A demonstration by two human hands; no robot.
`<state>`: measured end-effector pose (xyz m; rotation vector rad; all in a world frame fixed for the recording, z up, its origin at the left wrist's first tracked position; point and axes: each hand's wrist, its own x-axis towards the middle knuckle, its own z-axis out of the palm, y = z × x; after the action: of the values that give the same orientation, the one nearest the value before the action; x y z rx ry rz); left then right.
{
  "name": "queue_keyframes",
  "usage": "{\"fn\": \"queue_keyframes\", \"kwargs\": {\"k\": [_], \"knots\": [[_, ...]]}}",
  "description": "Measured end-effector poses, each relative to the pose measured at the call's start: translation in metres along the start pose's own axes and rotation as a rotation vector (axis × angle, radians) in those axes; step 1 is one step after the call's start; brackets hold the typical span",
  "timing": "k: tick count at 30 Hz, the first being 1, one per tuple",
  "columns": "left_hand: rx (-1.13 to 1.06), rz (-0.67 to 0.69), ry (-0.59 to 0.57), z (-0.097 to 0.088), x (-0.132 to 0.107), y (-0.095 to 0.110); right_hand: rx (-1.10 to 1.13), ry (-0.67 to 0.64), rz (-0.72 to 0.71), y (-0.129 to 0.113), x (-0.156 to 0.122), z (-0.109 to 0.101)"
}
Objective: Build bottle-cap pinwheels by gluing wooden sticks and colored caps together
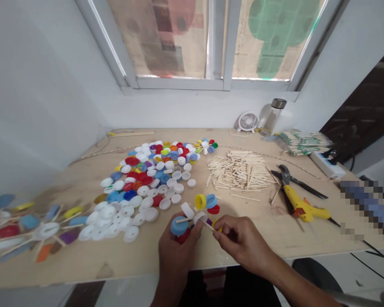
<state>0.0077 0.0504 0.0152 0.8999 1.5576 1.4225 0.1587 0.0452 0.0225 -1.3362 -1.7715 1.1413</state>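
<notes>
My left hand [179, 245] grips a wheel-shaped piece made of bottle caps [200, 218], with a white cap at its centre and yellow, blue, red and white caps around it. Thumb and fingers press on its lower left side, by a light blue cap [179, 226]. My right hand [240, 241] pinches the outer end of a short wooden stick [208, 224], whose other end meets the white centre cap. Whether the stick is fixed there, I cannot tell. A yellow cap is partly hidden behind the right fingers.
Loose bottle caps [144, 179] spread over the table's left middle. Wooden sticks [243, 170] lie piled behind my hands. A yellow glue gun [302, 207] and pliers [302, 185] are at right, near a power strip [328, 166]. Finished-looking cap wheels [46, 230] lie left; a small fan [248, 122] stands behind.
</notes>
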Motion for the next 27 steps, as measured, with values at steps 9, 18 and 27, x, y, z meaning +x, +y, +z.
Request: {"fn": "queue_keyframes", "kwargs": {"k": [9,18,27], "knots": [[0.126,0.174,0.091,0.0,-0.007,0.004,-0.118,0.035,-0.034,-0.005,0.001,0.004],[0.124,0.207,0.084,-0.005,-0.005,0.001,0.144,-0.06,0.074,0.007,0.009,0.012],[0.172,0.184,0.015,-0.008,-0.003,0.001,-0.236,0.039,-0.095,0.0,0.008,0.016]]}}
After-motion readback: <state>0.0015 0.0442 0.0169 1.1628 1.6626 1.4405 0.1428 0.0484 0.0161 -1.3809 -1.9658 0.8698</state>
